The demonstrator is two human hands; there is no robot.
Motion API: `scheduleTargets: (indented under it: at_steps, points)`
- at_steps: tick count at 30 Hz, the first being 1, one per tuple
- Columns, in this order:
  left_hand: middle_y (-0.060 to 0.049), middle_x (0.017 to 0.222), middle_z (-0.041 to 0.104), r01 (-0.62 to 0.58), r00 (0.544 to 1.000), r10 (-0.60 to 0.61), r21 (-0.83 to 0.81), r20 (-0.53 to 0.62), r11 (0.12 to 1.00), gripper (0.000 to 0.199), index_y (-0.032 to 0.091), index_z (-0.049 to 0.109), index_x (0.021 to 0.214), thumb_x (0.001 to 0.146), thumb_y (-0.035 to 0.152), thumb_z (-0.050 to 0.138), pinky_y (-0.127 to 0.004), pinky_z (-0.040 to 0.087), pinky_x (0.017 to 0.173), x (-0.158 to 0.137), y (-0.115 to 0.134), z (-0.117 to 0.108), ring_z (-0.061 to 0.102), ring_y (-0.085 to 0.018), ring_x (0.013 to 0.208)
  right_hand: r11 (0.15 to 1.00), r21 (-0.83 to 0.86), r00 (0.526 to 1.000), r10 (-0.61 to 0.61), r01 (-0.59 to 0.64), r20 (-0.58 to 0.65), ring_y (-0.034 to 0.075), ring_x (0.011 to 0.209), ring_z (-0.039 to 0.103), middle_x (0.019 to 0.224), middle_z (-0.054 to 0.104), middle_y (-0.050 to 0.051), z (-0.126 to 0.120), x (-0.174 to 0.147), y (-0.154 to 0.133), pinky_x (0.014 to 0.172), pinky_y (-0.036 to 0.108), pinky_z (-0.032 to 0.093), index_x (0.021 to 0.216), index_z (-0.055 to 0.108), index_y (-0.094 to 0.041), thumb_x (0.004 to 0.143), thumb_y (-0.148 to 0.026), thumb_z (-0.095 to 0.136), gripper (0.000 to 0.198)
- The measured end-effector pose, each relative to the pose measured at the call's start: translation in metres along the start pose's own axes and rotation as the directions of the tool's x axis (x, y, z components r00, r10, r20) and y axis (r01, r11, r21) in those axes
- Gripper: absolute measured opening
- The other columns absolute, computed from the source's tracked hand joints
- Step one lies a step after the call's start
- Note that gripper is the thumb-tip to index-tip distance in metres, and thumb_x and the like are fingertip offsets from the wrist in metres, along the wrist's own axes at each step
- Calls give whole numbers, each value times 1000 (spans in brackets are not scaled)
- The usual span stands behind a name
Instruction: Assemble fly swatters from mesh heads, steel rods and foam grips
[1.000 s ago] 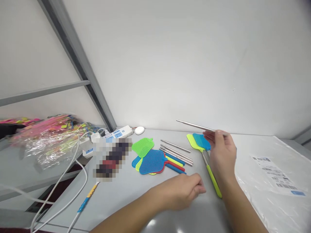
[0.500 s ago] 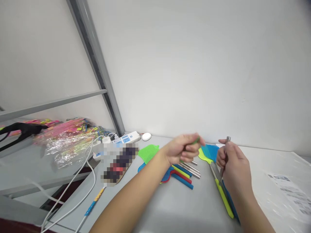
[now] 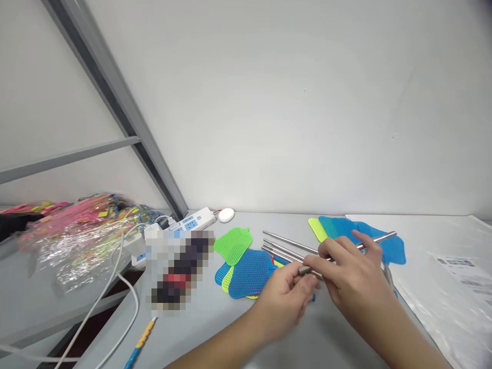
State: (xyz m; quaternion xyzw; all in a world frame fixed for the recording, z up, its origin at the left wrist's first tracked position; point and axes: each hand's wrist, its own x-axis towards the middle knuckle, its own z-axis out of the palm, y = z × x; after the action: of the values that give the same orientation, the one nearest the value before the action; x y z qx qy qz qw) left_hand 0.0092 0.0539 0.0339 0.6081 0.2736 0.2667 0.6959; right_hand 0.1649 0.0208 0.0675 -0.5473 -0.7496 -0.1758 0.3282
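My right hand (image 3: 351,277) is closed around a thin metal tube (image 3: 385,237), which slants up to the right. At the tube's lower left end, my left hand (image 3: 286,296) has its thumb and fingers pinched together on it. Whether anything else sits inside the left hand is hidden. Beyond the hands lie several loose metal tubes (image 3: 286,240). To their left are a green fly swatter head (image 3: 233,245) and a blue fly swatter head (image 3: 249,274) on top of others. More blue swatter heads (image 3: 394,248) lie behind my right hand.
A white power strip (image 3: 202,218) and a round white object (image 3: 226,214) stand near the wall. A blurred-out item (image 3: 180,277) lies at the left, by white cables (image 3: 132,307). Plastic-wrapped colourful goods (image 3: 96,230) sit far left, and a white plastic package (image 3: 442,287) at right.
My left hand, which held something green, has come down and right to the tube's end. The tube has tipped from upright to a slant. No green shows in the left hand now.
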Motion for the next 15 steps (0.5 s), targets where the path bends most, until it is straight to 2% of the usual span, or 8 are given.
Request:
scheduleTargets:
  at_steps: [3,6,12,15]
  points:
    - [3,68,54,-105,981,149,301,-125,948,22,18,56,88,93,38,51,-22,35,56,1,-7,-1,47,-9,59,1000,-18,1000,2,-1,11,15,72,50,69,57,-1,1,0,2,102,49,15,73,68,-29,74,0,45,37]
    - [0,80,65,-105,964,186,368,-192,924,17,20,54,99,96,35,46,-23,40,64,1,-7,-5,58,-12,71,999,-37,1000,12,-12,5,15,69,49,68,57,-2,0,1,2,102,49,16,74,68,-29,75,1,45,38]
    - [1,87,72,-177,955,279,568,-98,804,15,22,57,103,96,29,46,-24,44,76,0,-2,-12,64,-13,82,998,-51,999,47,-46,28,15,71,49,71,56,-1,2,0,4,102,49,17,77,69,-30,77,0,47,37]
    - [1,95,71,-203,947,316,647,-61,735,17,23,57,106,97,30,45,-24,43,77,1,-4,-14,64,-14,86,997,-68,999,29,-27,29,15,71,49,71,55,-2,4,-2,4,102,49,17,76,68,-29,78,0,47,36]
